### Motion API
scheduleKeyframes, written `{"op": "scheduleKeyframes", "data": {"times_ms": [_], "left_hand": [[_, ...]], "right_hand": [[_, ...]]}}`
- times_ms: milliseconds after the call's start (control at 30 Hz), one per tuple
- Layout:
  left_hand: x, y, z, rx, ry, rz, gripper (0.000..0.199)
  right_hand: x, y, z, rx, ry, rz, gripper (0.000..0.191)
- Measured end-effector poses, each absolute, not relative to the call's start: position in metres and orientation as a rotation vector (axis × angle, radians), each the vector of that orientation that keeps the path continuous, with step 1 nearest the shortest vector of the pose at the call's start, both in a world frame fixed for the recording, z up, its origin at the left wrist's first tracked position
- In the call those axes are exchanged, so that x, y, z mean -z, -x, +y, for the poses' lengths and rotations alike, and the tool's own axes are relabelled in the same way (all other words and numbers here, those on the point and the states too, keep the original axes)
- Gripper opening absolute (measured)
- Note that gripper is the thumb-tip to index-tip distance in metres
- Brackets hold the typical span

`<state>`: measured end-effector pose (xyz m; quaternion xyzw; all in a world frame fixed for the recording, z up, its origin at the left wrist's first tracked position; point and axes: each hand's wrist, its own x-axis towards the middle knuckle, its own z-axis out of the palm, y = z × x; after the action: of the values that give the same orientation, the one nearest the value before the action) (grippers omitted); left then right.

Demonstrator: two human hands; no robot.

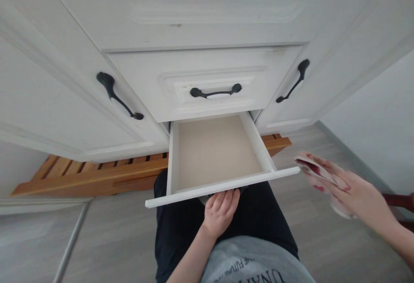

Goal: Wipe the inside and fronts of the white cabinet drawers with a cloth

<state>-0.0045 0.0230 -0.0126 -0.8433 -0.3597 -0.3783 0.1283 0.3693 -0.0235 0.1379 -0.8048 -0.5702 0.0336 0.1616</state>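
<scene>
A white drawer (223, 187) is pulled out from the bottom of the white cabinet, its pale bottom board showing. My left hand (221, 212) is at the front of this drawer, fingers curled over its dark drawer handle (243, 188), which is mostly hidden. To the right of the drawer, my right hand (355, 192) holds a folded whitish cloth (312, 166) with red patches. The cloth is close to the drawer front's right end, and the hand is slightly blurred.
Above is a closed drawer with a black handle (215, 92). Cabinet doors on both sides carry a left handle (118, 95) and a right handle (293, 81). A slatted wooden bench (136, 175) runs under the cabinet. A dark red furniture part (399, 201) stands at the right edge.
</scene>
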Motion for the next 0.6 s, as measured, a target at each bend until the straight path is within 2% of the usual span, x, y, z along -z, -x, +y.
{"op": "scheduleKeyframes", "data": {"times_ms": [100,200,333,500,600], "left_hand": [[0.008,0.001,0.036,1.058,2.413,-1.123,0.040],[-0.001,-0.004,0.056,1.018,2.405,-1.206,0.040],[-0.011,-0.009,0.072,0.991,2.456,-1.282,0.048],[-0.010,-0.016,0.056,0.999,2.318,-1.445,0.056],[0.002,-0.022,0.049,1.046,2.266,-1.461,0.053]], "right_hand": [[-0.138,-0.355,-0.050,-0.213,2.415,-0.956,0.044],[-0.144,-0.326,-0.043,-0.146,2.265,-0.803,0.037],[-0.133,-0.291,0.007,0.045,2.014,-0.921,0.050],[-0.096,-0.235,0.068,0.338,1.686,-1.592,0.044],[-0.083,-0.186,0.079,0.362,1.492,-1.838,0.055]]}}
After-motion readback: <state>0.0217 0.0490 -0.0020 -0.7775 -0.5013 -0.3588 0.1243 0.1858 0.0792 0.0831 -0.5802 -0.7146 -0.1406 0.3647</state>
